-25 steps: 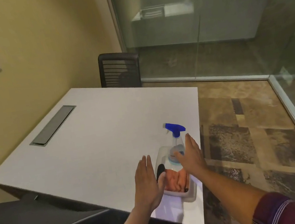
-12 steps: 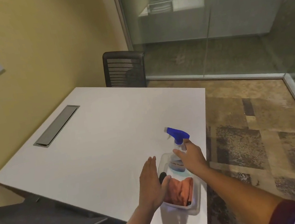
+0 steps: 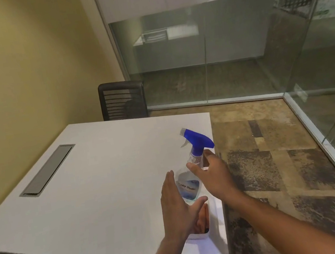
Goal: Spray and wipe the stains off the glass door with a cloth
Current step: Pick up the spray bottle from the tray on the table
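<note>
Since half a second ago: right hand (image 3: pixel 213 175) now closed around neck of spray bottle (image 3: pixel 190 180), bottle lifted clear of white tray (image 3: pixel 199 235) at table (image 3: pixel 87 184) edge. Left hand (image 3: pixel 176 203) open, flat, just beside bottle. Bottle clear, blue trigger head, blue label; print blurred, unreadable. Orange cloth (image 3: pixel 203 218) in tray

I have a single view, from the head camera, wide-angle, looking forward and down across the near right corner of the white rectangular tabletop (image 3: pixel 87 184). It sits close above both hands, facing the clear glass wall panels (image 3: pixel 227 50) well beyond. No second view overlaps it.
</note>
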Available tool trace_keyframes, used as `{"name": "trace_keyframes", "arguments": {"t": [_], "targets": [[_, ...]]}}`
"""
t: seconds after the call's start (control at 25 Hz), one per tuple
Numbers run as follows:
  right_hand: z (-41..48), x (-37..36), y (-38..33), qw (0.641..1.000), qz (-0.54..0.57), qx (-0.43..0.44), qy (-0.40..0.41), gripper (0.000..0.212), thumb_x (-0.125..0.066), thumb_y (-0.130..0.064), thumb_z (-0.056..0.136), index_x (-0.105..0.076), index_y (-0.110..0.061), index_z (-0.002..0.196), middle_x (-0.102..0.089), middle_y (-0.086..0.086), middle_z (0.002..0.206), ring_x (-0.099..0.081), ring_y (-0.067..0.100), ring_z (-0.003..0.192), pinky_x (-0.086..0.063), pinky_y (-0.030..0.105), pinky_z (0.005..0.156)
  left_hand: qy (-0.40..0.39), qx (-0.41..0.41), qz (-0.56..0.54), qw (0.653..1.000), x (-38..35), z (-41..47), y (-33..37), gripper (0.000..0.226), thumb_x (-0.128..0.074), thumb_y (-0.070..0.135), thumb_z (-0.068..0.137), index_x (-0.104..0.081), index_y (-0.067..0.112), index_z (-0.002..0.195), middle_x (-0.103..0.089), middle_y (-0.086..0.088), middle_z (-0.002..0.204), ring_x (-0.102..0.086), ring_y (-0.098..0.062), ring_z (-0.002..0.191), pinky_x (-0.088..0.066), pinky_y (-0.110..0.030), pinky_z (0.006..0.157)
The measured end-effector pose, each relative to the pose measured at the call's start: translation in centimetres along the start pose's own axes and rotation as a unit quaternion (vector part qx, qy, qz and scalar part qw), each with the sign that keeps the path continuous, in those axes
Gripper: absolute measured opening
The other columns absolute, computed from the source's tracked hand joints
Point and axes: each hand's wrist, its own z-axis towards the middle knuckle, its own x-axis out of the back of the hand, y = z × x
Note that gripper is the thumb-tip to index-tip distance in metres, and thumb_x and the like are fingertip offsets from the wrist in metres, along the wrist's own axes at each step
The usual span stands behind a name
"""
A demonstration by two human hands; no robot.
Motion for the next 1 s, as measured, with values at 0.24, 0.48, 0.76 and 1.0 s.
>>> {"name": "trace_keyframes", "arguments": {"t": [0.24,0.48,0.76,1.0], "targets": [[-8.2,3.3,-2.4,0.999,0.003,0.034,0.039,0.023,-0.075,-0.047,0.097,-0.059,-0.032,0.095,-0.068,-0.021,0.082,-0.066,-0.005,0.08,-0.052,0.011,0.063,-0.004,-0.019,-0.017,1.0,1.5,-5.7,2.3,0.113,-0.084,0.071,0.079,-0.024,0.035,0.168,-0.043,0.012,0.17,-0.048,-0.014,0.154,-0.035,-0.026,0.123],[-17.2,10.4,-2.2,0.995,0.099,0.023,-0.006,0.054,-0.089,-0.038,0.084,-0.064,-0.033,0.131,-0.075,-0.005,0.124,-0.07,0.014,0.121,-0.057,0.048,0.106,-0.072,-0.077,-0.075,0.992,1.2,-13.8,5.4,0.107,-0.078,0.07,0.078,-0.02,0.044,0.165,-0.04,0.018,0.167,-0.041,-0.003,0.153,-0.045,-0.038,0.126],[-26.1,20.2,-2.0,0.978,0.194,0.048,0.053,0.076,-0.083,-0.016,0.075,-0.058,-0.016,0.146,-0.067,0.002,0.147,-0.065,0.022,0.136,-0.054,0.047,0.114,-0.216,-0.164,-0.103,0.957,-2.7,-21.7,11.4,0.112,-0.073,0.067,0.071,-0.02,0.042,0.168,-0.038,0.023,0.165,-0.04,0.005,0.151,-0.041,-0.029,0.128],[-33.8,30.4,-0.1,0.946,0.261,0.109,0.155,0.061,-0.067,-0.002,0.082,-0.061,-0.004,0.143,-0.071,0.017,0.141,-0.07,0.037,0.126,-0.059,0.035,0.097,-0.35,-0.276,-0.115,0.888,-8.7,-26.7,18.8,0.114,-0.087,0.053,0.072,-0.024,0.046,0.167,-0.036,0.034,0.162,-0.034,0.019,0.15,-0.022,0.002,0.118]]}}
